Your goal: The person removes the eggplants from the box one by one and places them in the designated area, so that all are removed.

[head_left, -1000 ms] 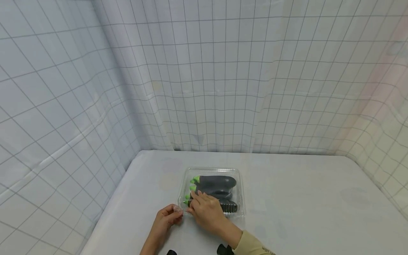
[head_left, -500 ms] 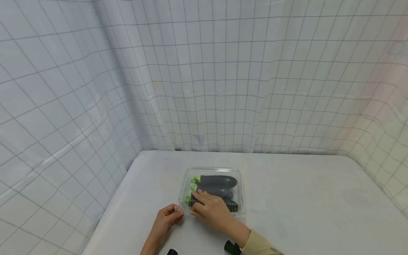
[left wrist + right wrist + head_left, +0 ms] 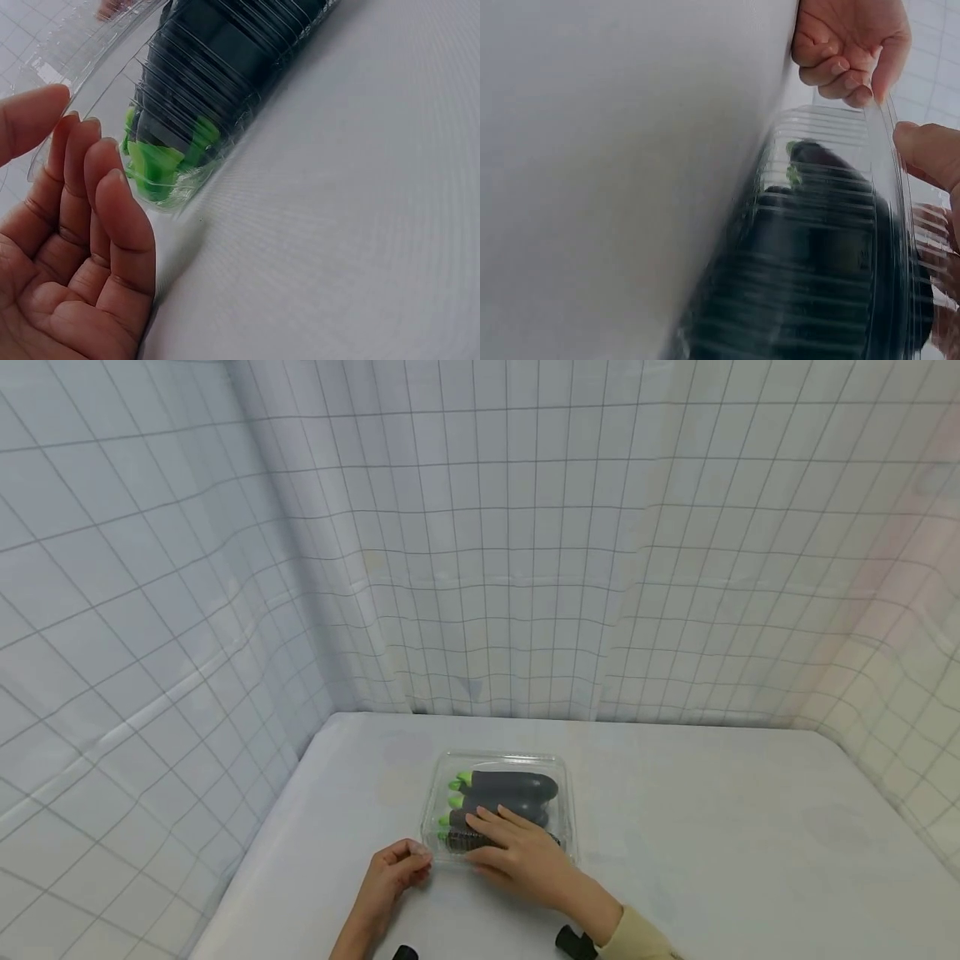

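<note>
My L hand (image 3: 392, 878) pinches 1 clear container (image 3: 501, 760) at its corner; R hand (image 3: 525, 857), fingers extended, lies over it. Contents: min. 3 eggplants (image 3: 516, 786).

No readable text, label, brand, number or sign in the head view or either wrist view. Only candidate: a trace of dark marking on the tan sleeve (image 3: 637, 935) at the head view's bottom edge, cut off and too small to read.

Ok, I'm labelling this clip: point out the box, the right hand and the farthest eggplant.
Box (image 3: 501, 755): head view, on its far rim.
Right hand (image 3: 525, 858): head view, on its back.
Farthest eggplant (image 3: 513, 785): head view, mid-body.
</note>
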`<state>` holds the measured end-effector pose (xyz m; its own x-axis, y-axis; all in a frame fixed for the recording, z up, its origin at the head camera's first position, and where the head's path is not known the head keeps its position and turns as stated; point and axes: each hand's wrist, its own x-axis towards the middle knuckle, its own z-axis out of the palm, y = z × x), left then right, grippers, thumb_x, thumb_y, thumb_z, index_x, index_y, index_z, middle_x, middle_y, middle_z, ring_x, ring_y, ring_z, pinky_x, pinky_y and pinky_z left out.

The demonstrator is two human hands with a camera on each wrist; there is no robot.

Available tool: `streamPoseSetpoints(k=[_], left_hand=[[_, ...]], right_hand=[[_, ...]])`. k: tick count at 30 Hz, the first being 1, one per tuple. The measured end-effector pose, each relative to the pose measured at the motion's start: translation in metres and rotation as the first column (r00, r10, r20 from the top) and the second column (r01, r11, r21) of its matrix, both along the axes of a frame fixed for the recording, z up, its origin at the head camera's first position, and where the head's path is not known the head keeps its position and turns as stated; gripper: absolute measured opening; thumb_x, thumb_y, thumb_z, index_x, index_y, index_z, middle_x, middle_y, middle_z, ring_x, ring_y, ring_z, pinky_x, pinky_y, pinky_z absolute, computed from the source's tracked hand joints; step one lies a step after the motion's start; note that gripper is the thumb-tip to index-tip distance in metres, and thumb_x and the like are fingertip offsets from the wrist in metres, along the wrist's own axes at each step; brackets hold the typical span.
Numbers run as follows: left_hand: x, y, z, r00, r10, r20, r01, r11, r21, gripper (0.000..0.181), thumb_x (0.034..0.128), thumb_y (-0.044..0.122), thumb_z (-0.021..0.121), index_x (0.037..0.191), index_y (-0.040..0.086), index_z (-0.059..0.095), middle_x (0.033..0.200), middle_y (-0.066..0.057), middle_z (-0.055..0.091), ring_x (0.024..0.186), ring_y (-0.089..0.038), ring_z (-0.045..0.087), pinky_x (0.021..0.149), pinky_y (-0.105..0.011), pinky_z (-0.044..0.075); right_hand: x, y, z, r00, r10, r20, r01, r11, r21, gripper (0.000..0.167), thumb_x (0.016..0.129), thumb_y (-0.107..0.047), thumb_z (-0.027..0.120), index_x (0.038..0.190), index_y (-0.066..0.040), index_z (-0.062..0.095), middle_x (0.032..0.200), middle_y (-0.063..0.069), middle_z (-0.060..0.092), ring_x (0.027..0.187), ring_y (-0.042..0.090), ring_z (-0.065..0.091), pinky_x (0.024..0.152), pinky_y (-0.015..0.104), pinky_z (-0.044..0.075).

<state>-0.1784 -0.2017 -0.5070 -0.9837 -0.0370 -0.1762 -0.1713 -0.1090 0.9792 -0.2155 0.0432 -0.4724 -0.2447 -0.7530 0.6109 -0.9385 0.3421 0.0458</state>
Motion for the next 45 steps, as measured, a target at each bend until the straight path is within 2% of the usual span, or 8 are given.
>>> streamPoseSetpoints(k=[5, 12, 22, 30, 34, 37, 41, 45], left_hand=[[0.0, 0.0, 0.001, 1.0, 0.0, -0.001, 0.0, 1.0, 0.012, 0.009, 0.0855, 0.006, 0.065, 0.079, 0.006, 0.059, 0.076, -0.004, 0.059, 0.071, -0.016, 0.056, 0.067, -0.029, 0.049], [0.0, 0.001, 0.002, 1.0, 0.018, 0.008, -0.017, 1.0, -0.004, 0.012, 0.0866, 0.007, 0.065, 0.077, 0.006, 0.058, 0.074, -0.003, 0.059, 0.069, -0.016, 0.056, 0.066, -0.029, 0.049], [0.0, 0.0, 0.001, 1.0, 0.022, 0.01, -0.022, 1.0, -0.002, 0.013, 0.087, 0.006, 0.065, 0.076, 0.007, 0.058, 0.074, -0.004, 0.059, 0.068, -0.016, 0.056, 0.065, -0.029, 0.049], [-0.001, -0.001, 0.001, 1.0, 0.007, 0.007, -0.007, 1.0, -0.003, 0.013, 0.0879, 0.007, 0.064, 0.077, 0.007, 0.056, 0.074, -0.004, 0.058, 0.069, -0.016, 0.057, 0.065, -0.029, 0.049], [-0.001, 0.0, 0.001, 1.0, -0.026, 0.004, 0.026, 1.0, 0.006, 0.012, 0.0889, 0.008, 0.063, 0.079, 0.007, 0.056, 0.074, -0.003, 0.058, 0.068, -0.015, 0.057, 0.064, -0.027, 0.049], [0.0, 0.001, -0.001, 0.996, -0.093, 0.013, 0.092, 0.993, 0.067, 0.012, 0.0921, 0.01, 0.06, 0.081, 0.007, 0.057, 0.075, -0.003, 0.059, 0.067, -0.013, 0.058, 0.063, -0.026, 0.051], [0.002, 0.003, -0.004, 0.981, -0.194, 0.016, 0.187, 0.965, 0.185, 0.016, 0.0974, 0.016, 0.053, 0.085, 0.006, 0.059, 0.077, -0.002, 0.06, 0.067, -0.012, 0.061, 0.062, -0.026, 0.053], [0.004, 0.01, -0.005, 0.972, -0.237, -0.005, 0.231, 0.944, 0.234, 0.022, 0.0995, 0.018, 0.049, 0.087, 0.004, 0.06, 0.076, -0.002, 0.061, 0.066, -0.011, 0.063, 0.062, -0.026, 0.054]], right_hand=[[0.001, 0.019, -0.001, 0.998, -0.032, 0.061, 0.032, 0.999, -0.002, 0.017, 0.085, -0.026, 0.073, 0.101, -0.02, 0.073, 0.134, 0.01, 0.052, 0.126, 0.027, 0.046, 0.103, 0.043, 0.034], [0.002, 0.043, 0.0, 0.993, -0.033, 0.111, 0.039, 0.998, -0.047, 0.009, 0.082, -0.024, 0.076, 0.09, -0.021, 0.073, 0.13, 0.009, 0.056, 0.123, 0.027, 0.049, 0.101, 0.045, 0.036], [0.0, 0.074, -0.003, 0.982, -0.068, 0.176, 0.084, 0.993, -0.085, 0.008, 0.084, -0.032, 0.074, 0.089, -0.027, 0.072, 0.132, 0.006, 0.054, 0.125, 0.03, 0.046, 0.105, 0.046, 0.03], [-0.001, 0.082, -0.011, 0.985, -0.01, 0.173, 0.047, 0.977, -0.207, 0.006, 0.083, -0.025, 0.076, 0.085, -0.023, 0.071, 0.127, 0.009, 0.058, 0.119, 0.031, 0.052, 0.095, 0.046, 0.042], [-0.001, 0.082, -0.012, 0.983, -0.015, 0.183, 0.061, 0.967, -0.247, 0.006, 0.081, -0.024, 0.077, 0.081, -0.023, 0.071, 0.125, 0.007, 0.06, 0.116, 0.029, 0.054, 0.095, 0.043, 0.042], [-0.001, 0.08, -0.015, 0.981, -0.018, 0.191, 0.072, 0.957, -0.281, 0.008, 0.08, -0.023, 0.078, 0.077, -0.022, 0.07, 0.124, 0.006, 0.061, 0.115, 0.028, 0.055, 0.097, 0.04, 0.041], [-0.002, 0.077, -0.02, 0.98, 0.012, 0.199, 0.058, 0.939, -0.339, 0.011, 0.078, -0.02, 0.079, 0.076, -0.023, 0.069, 0.122, 0.006, 0.062, 0.113, 0.029, 0.056, 0.097, 0.039, 0.04], [-0.002, 0.075, -0.023, 0.967, 0.031, 0.254, 0.067, 0.926, -0.37, 0.013, 0.078, -0.018, 0.079, 0.077, -0.025, 0.068, 0.12, 0.005, 0.063, 0.113, 0.026, 0.055, 0.095, 0.036, 0.038]])
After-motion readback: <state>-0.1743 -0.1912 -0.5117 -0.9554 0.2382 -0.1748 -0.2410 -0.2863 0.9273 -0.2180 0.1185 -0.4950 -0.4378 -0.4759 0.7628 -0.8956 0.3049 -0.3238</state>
